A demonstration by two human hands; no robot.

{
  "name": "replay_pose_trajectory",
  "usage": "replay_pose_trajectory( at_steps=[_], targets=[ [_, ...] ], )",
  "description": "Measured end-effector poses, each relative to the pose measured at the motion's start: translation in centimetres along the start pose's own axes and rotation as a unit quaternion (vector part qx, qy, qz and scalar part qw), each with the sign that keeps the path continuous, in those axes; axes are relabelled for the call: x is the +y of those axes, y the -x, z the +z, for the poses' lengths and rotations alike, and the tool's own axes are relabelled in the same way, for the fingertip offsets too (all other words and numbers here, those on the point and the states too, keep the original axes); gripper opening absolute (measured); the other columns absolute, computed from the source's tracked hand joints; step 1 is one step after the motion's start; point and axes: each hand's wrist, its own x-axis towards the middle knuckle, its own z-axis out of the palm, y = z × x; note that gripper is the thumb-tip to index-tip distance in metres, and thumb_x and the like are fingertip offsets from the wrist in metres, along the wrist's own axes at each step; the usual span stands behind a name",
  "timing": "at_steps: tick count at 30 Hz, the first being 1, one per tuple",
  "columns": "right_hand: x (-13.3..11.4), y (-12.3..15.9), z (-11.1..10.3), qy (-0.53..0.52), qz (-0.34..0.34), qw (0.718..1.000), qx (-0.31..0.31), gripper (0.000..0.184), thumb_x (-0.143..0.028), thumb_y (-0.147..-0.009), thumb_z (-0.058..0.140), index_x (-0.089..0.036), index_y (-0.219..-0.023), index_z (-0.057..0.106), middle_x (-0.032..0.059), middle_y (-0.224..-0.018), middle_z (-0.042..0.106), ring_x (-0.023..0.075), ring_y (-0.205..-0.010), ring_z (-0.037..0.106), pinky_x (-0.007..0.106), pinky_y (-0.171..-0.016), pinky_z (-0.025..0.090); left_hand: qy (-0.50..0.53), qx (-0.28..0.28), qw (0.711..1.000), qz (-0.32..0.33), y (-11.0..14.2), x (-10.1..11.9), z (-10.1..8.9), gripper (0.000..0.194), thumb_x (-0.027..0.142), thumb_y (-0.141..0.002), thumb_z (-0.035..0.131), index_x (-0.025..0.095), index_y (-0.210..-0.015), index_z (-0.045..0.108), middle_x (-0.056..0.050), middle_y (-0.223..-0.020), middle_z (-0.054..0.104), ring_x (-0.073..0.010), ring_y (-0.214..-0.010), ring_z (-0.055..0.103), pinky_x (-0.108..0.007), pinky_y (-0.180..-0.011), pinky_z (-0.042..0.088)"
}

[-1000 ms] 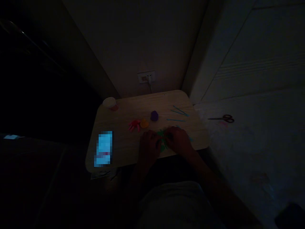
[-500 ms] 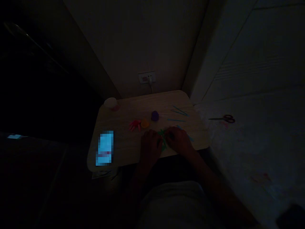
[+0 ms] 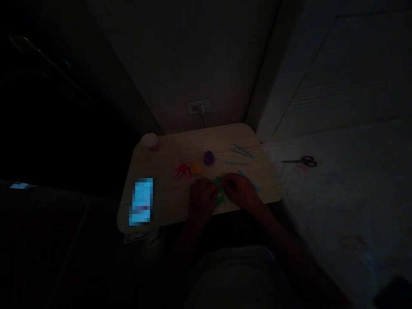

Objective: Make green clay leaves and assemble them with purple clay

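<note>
The scene is very dim. At the front edge of a small wooden table (image 3: 174, 201), my left hand (image 3: 202, 195) has its fingers curled against the left side of a thin green piece (image 3: 220, 200). From the right, my right hand (image 3: 238, 189) pinches the same green piece near its top. Its material is too dark to make out, and fingers hide part of it. Just beyond my hands lie a pink and red piece with finger-like strips (image 3: 183, 170), an orange lump (image 3: 195, 168) and a purple lump (image 3: 209, 158).
Several thin blue strips (image 3: 237, 163) lie on the right of the table. A pale cup (image 3: 149, 140) stands at the back left, and a lit phone (image 3: 141, 201) lies at the front left. Scissors (image 3: 302, 161) rest on the pale surface to the right. A wall socket (image 3: 198, 106) holds a plug.
My left hand has shifted very slightly left, and more of the green piece shows between my hands. Both hands keep their hold on it. The other things stay where they were.
</note>
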Motion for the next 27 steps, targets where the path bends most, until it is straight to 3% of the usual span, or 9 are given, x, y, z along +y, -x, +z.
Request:
replay_pose_trajectory(
  at_steps=[15,27],
  targets=[
    [-0.3,-0.4,0.3,0.048,0.003,0.999,-0.01,0.015,-0.017,-0.086,0.072,-0.02,-0.1,0.075,0.0083,-0.106,0.078,0.0238,-0.099,0.071,0.032,-0.089,0.049,-0.021,0.015,0.999,0.022,-0.2,-0.9,-0.1,0.005,0.027,-0.092,0.074,0.024,-0.094,0.078,-0.006,-0.101,0.068,-0.0267,-0.1,0.06,-0.044,-0.088,0.044],
    [-1.2,-0.8,-0.3,0.103,0.088,0.99,-0.038,0.012,-0.026,-0.086,0.076,-0.023,-0.097,0.072,0.0062,-0.099,0.078,0.0234,-0.091,0.071,0.029,-0.073,0.043,-0.032,0.019,0.999,0.024,-0.2,-1.0,0.1,0.005,0.026,-0.091,0.074,0.024,-0.095,0.077,-0.007,-0.102,0.066,-0.027,-0.1,0.059,-0.043,-0.088,0.046]
  ],
)
